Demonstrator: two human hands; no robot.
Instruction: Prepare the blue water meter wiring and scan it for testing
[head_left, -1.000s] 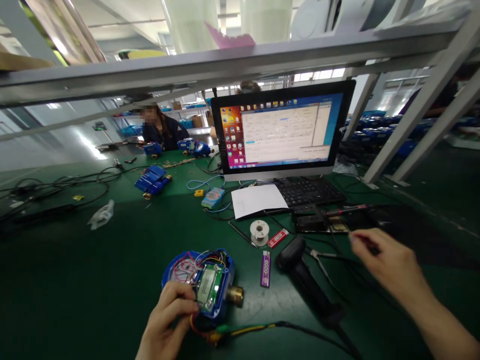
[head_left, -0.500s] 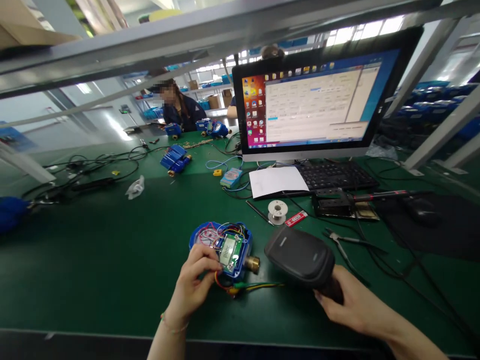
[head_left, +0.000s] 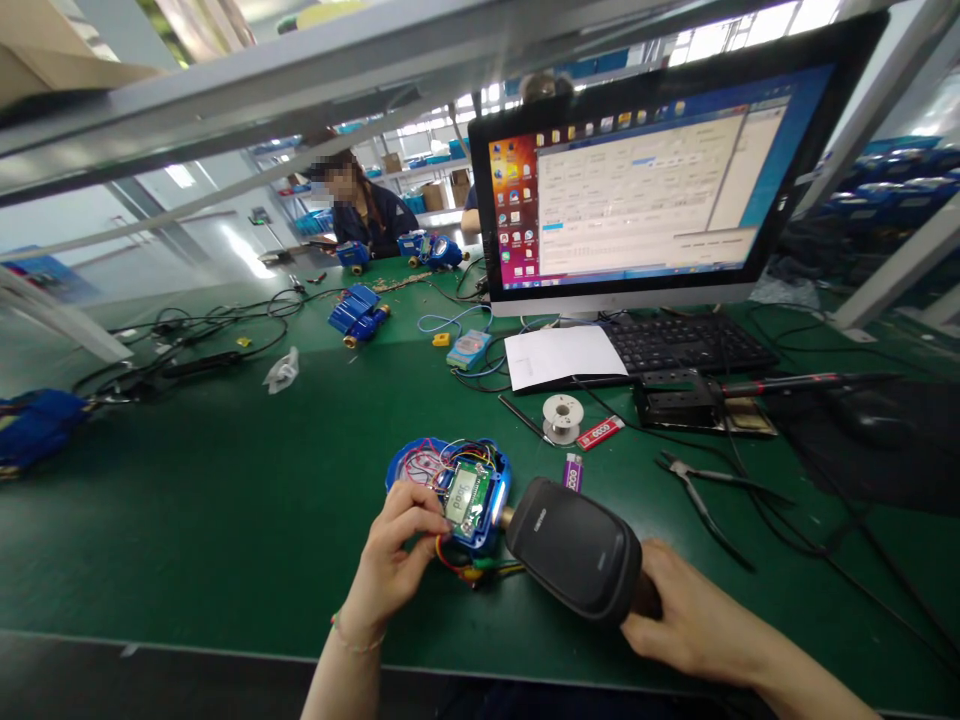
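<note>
An open blue meter (head_left: pixel 457 490) with a small display board and coloured wires lies on the green table (head_left: pixel 225 520). My left hand (head_left: pixel 397 560) is closed on the meter's near edge, fingers at the board. My right hand (head_left: pixel 690 625) grips the handle of a black handheld scanner (head_left: pixel 574 548). The scanner's head sits just right of the meter, close to its brass fitting.
A monitor (head_left: pixel 645 170), keyboard (head_left: pixel 686 345), white paper (head_left: pixel 562 355), solder spool (head_left: pixel 562 415), purple lighter (head_left: pixel 573 470), pliers (head_left: pixel 705 480) and soldering iron (head_left: pixel 795 383) lie behind. More blue meters (head_left: pixel 358 312) and cables sit far left. A person (head_left: pixel 360 215) sits across the table.
My right hand picked up the scanner from the table and has brought it leftward, close to the meter. My left hand has stayed on the meter.
</note>
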